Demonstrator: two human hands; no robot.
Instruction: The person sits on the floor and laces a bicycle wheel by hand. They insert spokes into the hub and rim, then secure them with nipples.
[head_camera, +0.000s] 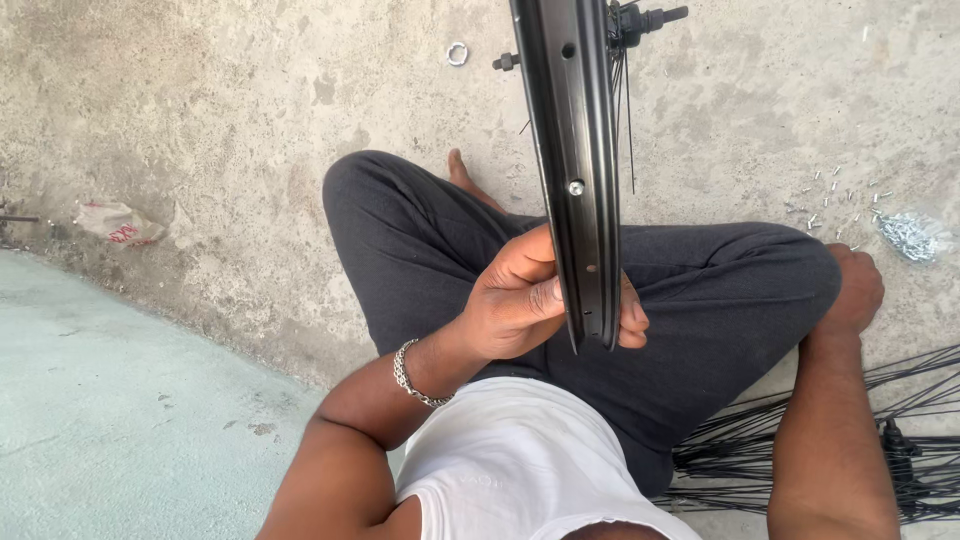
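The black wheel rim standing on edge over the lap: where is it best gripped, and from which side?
Best gripped low on the black wheel rim, where its edge comes nearest the body, taken from the left as the left hand does now: thumb on the near wall, fingers wrapped under to the far wall. The rim is narrow and upright, so one hand spans it, and the spokes sit higher, clear of that spot.

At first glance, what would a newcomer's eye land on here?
The black bicycle wheel rim, held upright on edge at centre by the left hand. Next, the right hand resting by the knee at right, beside scattered silver spoke nipples and a bundle of black spokes on the concrete floor.
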